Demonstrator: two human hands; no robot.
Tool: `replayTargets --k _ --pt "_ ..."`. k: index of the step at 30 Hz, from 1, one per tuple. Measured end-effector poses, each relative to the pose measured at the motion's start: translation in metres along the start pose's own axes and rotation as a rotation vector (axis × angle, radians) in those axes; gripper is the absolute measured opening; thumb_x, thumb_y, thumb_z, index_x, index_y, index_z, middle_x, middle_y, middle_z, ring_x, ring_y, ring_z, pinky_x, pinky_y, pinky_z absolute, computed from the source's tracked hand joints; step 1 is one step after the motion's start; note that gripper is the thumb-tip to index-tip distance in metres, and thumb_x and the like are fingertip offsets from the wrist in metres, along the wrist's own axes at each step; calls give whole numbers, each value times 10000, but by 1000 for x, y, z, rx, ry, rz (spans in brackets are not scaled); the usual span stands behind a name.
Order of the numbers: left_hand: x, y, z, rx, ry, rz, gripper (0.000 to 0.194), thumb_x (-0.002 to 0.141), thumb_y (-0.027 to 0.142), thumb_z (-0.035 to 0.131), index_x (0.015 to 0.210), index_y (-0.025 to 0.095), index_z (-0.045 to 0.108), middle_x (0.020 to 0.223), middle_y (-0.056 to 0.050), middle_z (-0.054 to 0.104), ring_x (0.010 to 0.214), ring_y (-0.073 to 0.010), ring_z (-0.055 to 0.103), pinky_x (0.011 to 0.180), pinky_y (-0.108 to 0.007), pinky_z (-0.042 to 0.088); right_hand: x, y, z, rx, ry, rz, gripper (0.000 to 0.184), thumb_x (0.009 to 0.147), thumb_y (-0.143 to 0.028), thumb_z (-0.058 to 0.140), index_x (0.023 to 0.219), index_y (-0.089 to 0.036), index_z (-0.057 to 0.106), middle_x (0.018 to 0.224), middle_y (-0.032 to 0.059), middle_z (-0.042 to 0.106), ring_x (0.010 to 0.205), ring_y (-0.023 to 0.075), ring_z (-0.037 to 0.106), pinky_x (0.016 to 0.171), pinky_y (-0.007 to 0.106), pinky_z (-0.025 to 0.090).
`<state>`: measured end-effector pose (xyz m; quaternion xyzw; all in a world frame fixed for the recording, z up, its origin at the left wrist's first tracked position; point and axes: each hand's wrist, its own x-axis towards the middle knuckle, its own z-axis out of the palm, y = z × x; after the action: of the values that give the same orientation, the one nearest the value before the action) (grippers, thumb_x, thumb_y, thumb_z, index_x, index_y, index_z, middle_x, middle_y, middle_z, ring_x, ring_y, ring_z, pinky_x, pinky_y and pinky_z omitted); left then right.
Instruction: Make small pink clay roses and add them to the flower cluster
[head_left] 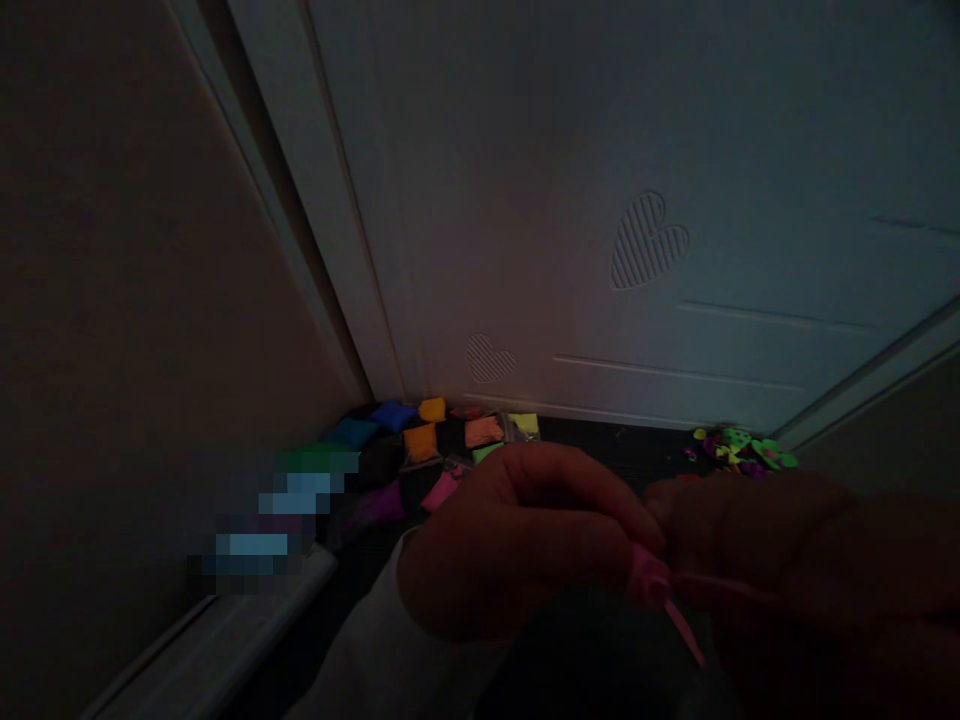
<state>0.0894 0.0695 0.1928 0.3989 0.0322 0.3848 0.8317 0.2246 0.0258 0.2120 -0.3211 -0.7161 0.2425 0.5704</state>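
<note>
The scene is very dark. My left hand [517, 540] is curled closed, its fingertips pinching a small pink piece of clay [646, 578] with a thin pink strip trailing down to the right. My right hand [795, 560] meets it from the right, fingers pressed together on the same pink piece. Both hands hover low in front of a white door. A white sleeve covers my left wrist.
A white door [600, 200] with embossed heart shapes [646, 240] stands ahead. Several small coloured clay packets [420, 440] lie on the dark floor at its base. Small green and purple clay shapes [739, 448] lie at right. A wall rises at left.
</note>
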Motion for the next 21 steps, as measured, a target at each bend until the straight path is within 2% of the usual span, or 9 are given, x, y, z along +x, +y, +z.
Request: replayTargets --k 3,7,14,21 --pt "0 -1 -1 -4 -22 20 53 603 181 606 648 170 631 575 18 569 590 -85 518 575 -212 399 -1 -5 6 48 64 21 178 746 -389 427 723 -255 541 574 2 538 640 149 563 559 280 486" --pt "0 -1 -2 11 -34 20 55 612 176 599 657 173 629 584 24 565 602 -78 517 590 -206 392 0 -4 6 62 68 3 164 739 -399 441 726 -276 550 555 -4 541 678 151 572 587 273 482" --pt "-1 -2 -4 19 -48 24 48 623 185 592 653 176 628 585 25 558 612 -78 518 599 -207 398 1 -4 8 71 137 8 144 731 -399 452 729 -277 530 521 -13 528 595 145 566 536 263 475" --pt "-1 -3 -4 12 -77 49 69 636 164 575 679 173 628 613 26 549 631 -70 510 603 -196 388 7 -9 9 157 100 -29 121 724 -367 466 744 -272 537 536 -17 517 524 128 542 487 256 471"
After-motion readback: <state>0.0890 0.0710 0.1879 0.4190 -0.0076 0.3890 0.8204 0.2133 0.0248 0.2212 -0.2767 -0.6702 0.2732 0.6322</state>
